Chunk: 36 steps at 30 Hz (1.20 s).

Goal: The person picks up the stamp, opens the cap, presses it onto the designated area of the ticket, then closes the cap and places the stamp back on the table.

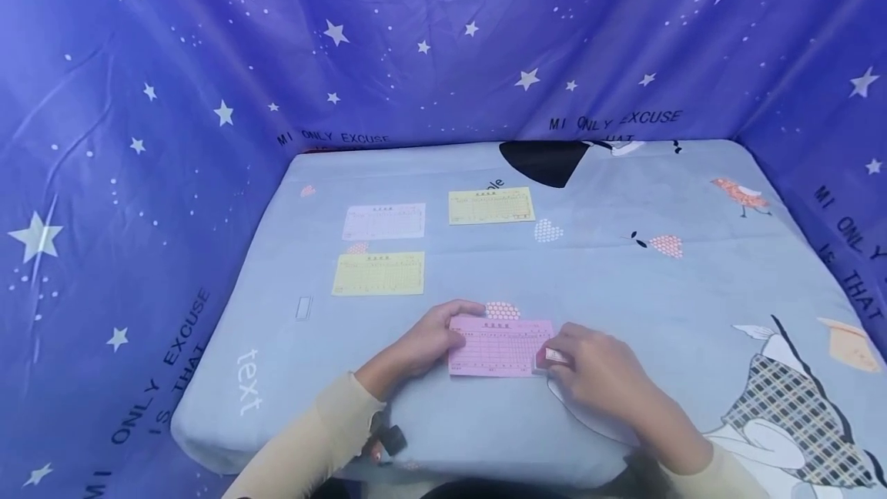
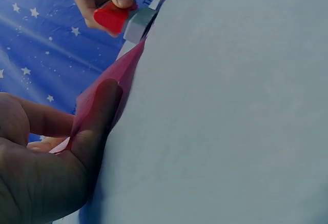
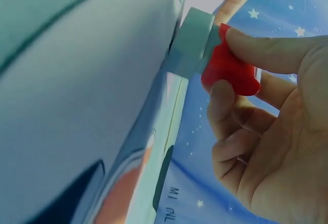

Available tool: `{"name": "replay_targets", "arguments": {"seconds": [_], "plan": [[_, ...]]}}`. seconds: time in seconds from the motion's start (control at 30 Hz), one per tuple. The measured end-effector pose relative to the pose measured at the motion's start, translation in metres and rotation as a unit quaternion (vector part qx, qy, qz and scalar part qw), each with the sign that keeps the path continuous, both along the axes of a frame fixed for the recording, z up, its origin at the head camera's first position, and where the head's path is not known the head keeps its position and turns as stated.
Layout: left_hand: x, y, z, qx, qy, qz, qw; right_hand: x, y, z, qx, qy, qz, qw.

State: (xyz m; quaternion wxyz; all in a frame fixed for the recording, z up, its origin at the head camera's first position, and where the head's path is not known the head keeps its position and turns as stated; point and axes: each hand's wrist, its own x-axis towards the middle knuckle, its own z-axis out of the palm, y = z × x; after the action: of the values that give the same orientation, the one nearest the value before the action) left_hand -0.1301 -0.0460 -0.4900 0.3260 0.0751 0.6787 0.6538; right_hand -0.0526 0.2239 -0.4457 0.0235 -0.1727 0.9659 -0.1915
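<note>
A pink printed form [image 1: 495, 349] lies near the front of the bed-like surface. My left hand [image 1: 433, 337] pinches its left edge; the left wrist view shows the thumb [image 2: 100, 106] against the raised pink sheet. In my right hand [image 1: 603, 372] is a stamp with a red handle [image 3: 230, 67] and a grey base [image 3: 192, 42], held between thumb and fingers. The stamp [image 1: 553, 358] is at the form's lower right corner, base downward. Whether the base presses on the paper is hard to tell.
Behind the left hand lie a yellow form [image 1: 378, 274] and a pale white-lilac form [image 1: 384, 222]. Another yellow form [image 1: 490, 206] is farther back. Everything rests on a pale blue patterned cover [image 1: 624, 291], with a starry blue curtain [image 1: 388, 60] around it.
</note>
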Motion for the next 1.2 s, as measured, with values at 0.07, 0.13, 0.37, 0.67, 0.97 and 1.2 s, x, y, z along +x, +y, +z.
{"name": "replay_targets", "arguments": {"seconds": [0.07, 0.13, 0.37, 0.67, 0.97, 1.2], "plan": [[-0.001, 0.001, 0.001, -0.011, 0.013, 0.001, 0.9999, 0.0, 0.003, 0.002, -0.008, -0.008, -0.006, 1.0], [-0.005, 0.002, 0.002, -0.024, 0.029, 0.003, 0.9993, 0.001, 0.007, 0.005, -0.021, -0.006, -0.011, 1.0], [-0.028, 0.007, 0.013, -0.053, 0.067, 0.049, 0.9951, 0.003, 0.027, 0.015, -0.08, 0.064, -0.032, 0.994], [-0.081, 0.013, 0.023, -0.093, 0.131, 0.129, 0.9787, 0.007, 0.041, 0.013, -0.136, 0.122, -0.065, 0.981], [-0.127, 0.025, 0.017, -0.129, 0.135, 0.143, 0.9719, 0.007, 0.042, 0.012, -0.131, 0.128, -0.078, 0.98], [-0.141, 0.034, 0.015, -0.155, 0.144, 0.127, 0.9691, 0.007, 0.044, 0.011, -0.127, 0.13, -0.088, 0.979]]}}
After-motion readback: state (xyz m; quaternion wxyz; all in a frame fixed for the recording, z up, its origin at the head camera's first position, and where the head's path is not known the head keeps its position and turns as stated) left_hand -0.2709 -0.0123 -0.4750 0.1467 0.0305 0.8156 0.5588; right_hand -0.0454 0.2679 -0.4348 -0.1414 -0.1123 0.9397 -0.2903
